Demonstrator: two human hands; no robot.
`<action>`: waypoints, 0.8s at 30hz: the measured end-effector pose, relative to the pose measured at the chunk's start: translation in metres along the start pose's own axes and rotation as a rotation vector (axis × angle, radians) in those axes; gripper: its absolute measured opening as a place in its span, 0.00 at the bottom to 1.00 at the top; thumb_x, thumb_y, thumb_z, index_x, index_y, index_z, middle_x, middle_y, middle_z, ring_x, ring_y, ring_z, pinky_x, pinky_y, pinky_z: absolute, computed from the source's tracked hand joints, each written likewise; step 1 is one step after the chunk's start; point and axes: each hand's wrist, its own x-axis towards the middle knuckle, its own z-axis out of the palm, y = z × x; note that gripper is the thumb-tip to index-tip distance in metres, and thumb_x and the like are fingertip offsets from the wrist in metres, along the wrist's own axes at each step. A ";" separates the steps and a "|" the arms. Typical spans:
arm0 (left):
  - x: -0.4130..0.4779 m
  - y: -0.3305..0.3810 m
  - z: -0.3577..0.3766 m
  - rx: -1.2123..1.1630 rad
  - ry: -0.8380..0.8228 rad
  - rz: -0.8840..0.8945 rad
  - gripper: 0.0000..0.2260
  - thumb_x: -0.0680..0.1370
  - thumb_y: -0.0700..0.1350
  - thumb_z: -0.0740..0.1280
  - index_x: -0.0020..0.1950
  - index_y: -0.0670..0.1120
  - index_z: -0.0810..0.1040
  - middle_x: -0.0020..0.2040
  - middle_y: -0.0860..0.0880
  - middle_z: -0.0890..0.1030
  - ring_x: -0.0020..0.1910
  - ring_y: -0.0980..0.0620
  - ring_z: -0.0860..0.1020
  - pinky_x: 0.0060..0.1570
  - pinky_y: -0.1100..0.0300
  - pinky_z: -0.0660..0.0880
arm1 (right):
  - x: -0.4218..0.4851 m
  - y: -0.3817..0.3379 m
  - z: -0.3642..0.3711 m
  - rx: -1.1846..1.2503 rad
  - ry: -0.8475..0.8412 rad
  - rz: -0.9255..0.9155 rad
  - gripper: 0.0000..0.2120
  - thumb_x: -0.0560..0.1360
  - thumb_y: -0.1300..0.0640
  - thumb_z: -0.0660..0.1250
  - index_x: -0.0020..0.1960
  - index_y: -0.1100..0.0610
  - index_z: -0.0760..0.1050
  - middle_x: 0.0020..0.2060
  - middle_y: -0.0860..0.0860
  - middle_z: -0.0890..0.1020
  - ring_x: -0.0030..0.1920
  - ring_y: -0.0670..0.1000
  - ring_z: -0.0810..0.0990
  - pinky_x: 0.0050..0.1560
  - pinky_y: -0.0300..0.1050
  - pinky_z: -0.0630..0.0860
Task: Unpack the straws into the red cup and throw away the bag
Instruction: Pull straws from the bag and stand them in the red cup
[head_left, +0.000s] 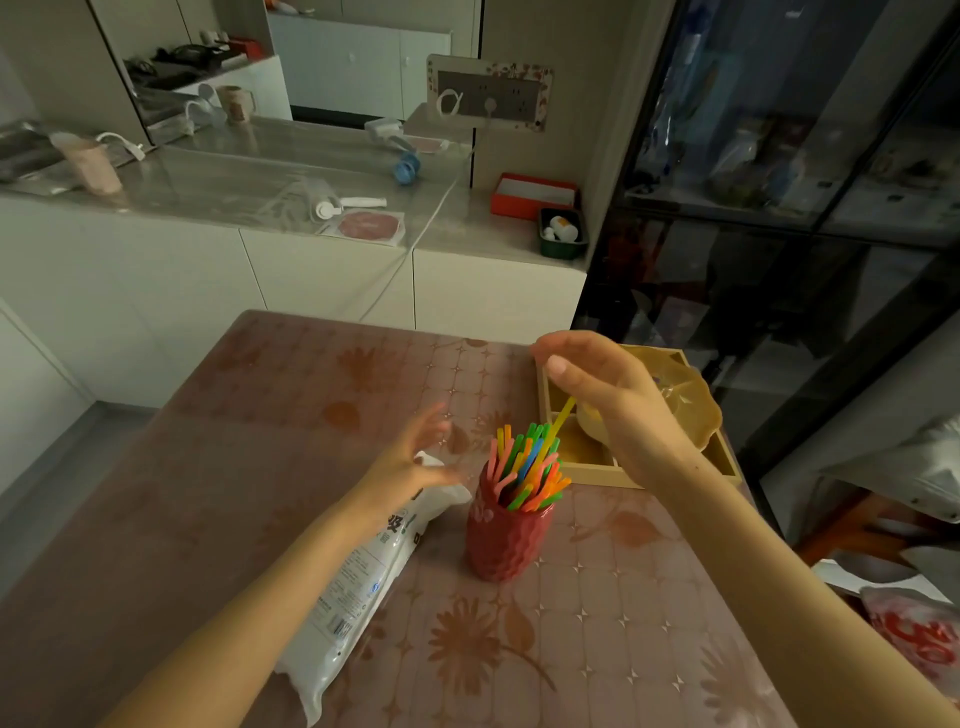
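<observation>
A red textured cup (503, 540) stands upright on the table, full of several coloured straws (527, 467). My right hand (608, 395) hovers above and to the right of the cup, fingers curled over the top of a yellow straw (563, 414) that leans out of the bunch. My left hand (415, 452) is blurred, fingers spread, just above the upper end of the white plastic straw bag (353, 587). The bag lies flat on the table, left of the cup, under my left forearm.
A wooden divided tray (675, 470) with an amber glass dish (685, 400) sits behind the cup at the right. The table (234, 467) carries a floral cover. White cabinets with a cluttered counter (260, 176) lie beyond; a dark glass cabinet (779, 208) stands at right.
</observation>
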 end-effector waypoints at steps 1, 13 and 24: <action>0.003 -0.006 -0.006 0.066 0.106 -0.055 0.36 0.67 0.47 0.75 0.71 0.55 0.61 0.68 0.52 0.69 0.68 0.52 0.66 0.63 0.56 0.63 | 0.001 -0.002 0.002 0.009 0.021 -0.003 0.11 0.73 0.53 0.67 0.54 0.54 0.78 0.49 0.47 0.83 0.47 0.37 0.81 0.44 0.28 0.75; 0.022 -0.127 0.001 1.141 0.073 -0.378 0.50 0.64 0.55 0.74 0.75 0.54 0.44 0.64 0.44 0.67 0.60 0.44 0.72 0.55 0.49 0.72 | 0.000 -0.008 0.019 -0.074 0.181 -0.044 0.04 0.77 0.55 0.64 0.46 0.52 0.78 0.42 0.46 0.83 0.40 0.37 0.81 0.36 0.26 0.74; 0.003 -0.026 -0.070 1.286 0.288 0.239 0.49 0.63 0.40 0.76 0.74 0.56 0.48 0.51 0.42 0.74 0.37 0.48 0.73 0.30 0.57 0.70 | -0.011 0.000 0.019 0.025 0.331 0.077 0.09 0.78 0.54 0.62 0.51 0.58 0.78 0.41 0.51 0.83 0.35 0.41 0.82 0.33 0.32 0.77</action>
